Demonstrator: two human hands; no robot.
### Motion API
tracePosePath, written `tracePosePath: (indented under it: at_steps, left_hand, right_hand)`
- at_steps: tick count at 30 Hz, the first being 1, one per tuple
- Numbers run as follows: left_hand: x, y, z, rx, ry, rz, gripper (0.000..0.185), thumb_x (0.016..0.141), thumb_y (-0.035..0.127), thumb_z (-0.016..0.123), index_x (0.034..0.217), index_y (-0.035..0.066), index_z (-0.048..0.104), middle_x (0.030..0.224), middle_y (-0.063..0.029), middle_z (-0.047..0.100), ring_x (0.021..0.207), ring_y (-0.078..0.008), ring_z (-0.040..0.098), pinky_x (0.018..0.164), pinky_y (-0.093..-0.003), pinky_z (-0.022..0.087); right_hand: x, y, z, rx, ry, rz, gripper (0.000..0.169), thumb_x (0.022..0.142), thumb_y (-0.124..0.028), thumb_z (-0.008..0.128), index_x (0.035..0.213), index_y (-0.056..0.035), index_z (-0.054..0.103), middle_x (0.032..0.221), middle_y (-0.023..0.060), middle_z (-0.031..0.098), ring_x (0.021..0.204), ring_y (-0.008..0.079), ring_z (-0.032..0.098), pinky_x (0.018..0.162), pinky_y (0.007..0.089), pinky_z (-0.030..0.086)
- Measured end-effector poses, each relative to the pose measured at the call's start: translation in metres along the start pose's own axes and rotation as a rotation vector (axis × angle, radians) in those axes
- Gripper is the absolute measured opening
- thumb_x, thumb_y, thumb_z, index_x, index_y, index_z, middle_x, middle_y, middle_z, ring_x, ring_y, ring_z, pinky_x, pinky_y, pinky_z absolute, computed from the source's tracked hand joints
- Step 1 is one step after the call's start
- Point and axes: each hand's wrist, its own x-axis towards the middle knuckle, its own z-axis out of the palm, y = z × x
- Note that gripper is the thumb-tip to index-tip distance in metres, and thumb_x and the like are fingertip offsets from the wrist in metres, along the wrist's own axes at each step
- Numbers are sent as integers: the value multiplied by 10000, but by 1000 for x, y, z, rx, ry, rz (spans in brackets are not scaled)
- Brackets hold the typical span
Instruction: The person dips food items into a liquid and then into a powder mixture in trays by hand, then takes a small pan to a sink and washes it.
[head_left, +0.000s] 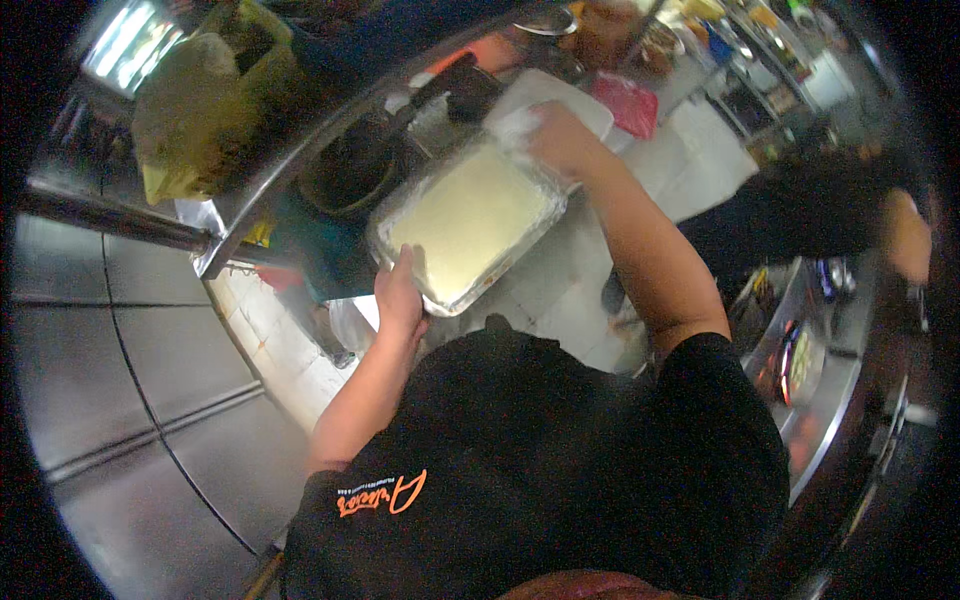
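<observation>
A rectangular pan (480, 221) with a smooth pale-yellow filling is in front of me, its rim whitish and its long side tilted across the view. My left hand (400, 300) grips its near left corner, thumb over the rim. Near the far right corner is my right hand (553, 142), blurred, beside a whitish translucent container or lid (577, 101). Whether its fingers hold the pan, the whitish thing or something else cannot be told.
A dark round pot (349, 169) stands left of the pan, and a pink plastic packet (626, 103) lies beyond my right hand. A steel rail (292, 161) runs along the left. Another person's dark-clothed arm (795, 210) reaches in at the right. Steel panels (180, 375) line the lower left.
</observation>
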Motion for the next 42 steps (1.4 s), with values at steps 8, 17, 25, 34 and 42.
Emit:
tracePosePath:
  at_steps: [8, 17, 25, 34, 42]
  left_hand:
    - [36, -13, -27, 283, -270, -48, 301, 966, 187, 538, 1151, -49, 570, 1064, -130, 634, 923, -217, 633, 804, -344, 505]
    - [-5, -45, -78, 521, -662, -334, 415, 949, 227, 550, 1215, -91, 542, 1105, -169, 631, 926, -257, 652, 770, -385, 532]
    - [-44, -62, -93, 579, -988, -475, 409, 983, 224, 506, 1249, -87, 493, 1170, -165, 601, 994, -266, 632, 843, -383, 517]
    - [-68, -61, -74, 500, -968, -478, 362, 990, 168, 470, 1225, -106, 503, 1178, -179, 598, 1029, -281, 629, 879, -409, 510]
    - [-77, -85, -68, 456, -1046, -383, 344, 978, 136, 505, 1248, -75, 485, 1145, -157, 601, 983, -261, 630, 838, -400, 521]
  right_hand:
    - [-94, -141, 0, -97, -587, 301, 398, 735, -154, 614, 1097, 7, 650, 1089, 262, 632, 1033, 383, 620, 932, 465, 466]
    - [-236, -226, -18, -137, -430, 804, 212, 731, -114, 623, 903, -39, 721, 1077, 235, 646, 1019, 348, 636, 811, 466, 527]
    - [-334, -268, -68, -242, -359, 1080, 192, 728, -143, 661, 889, -68, 735, 976, 179, 672, 933, 353, 655, 760, 469, 535]
    - [-329, -322, -111, -171, -133, 1067, 236, 677, -128, 620, 870, -30, 714, 900, 230, 675, 895, 342, 675, 770, 467, 539]
    - [-322, -347, -81, -273, -227, 1230, 432, 754, -151, 618, 1176, -59, 631, 1156, 281, 589, 1144, 378, 551, 966, 471, 450]
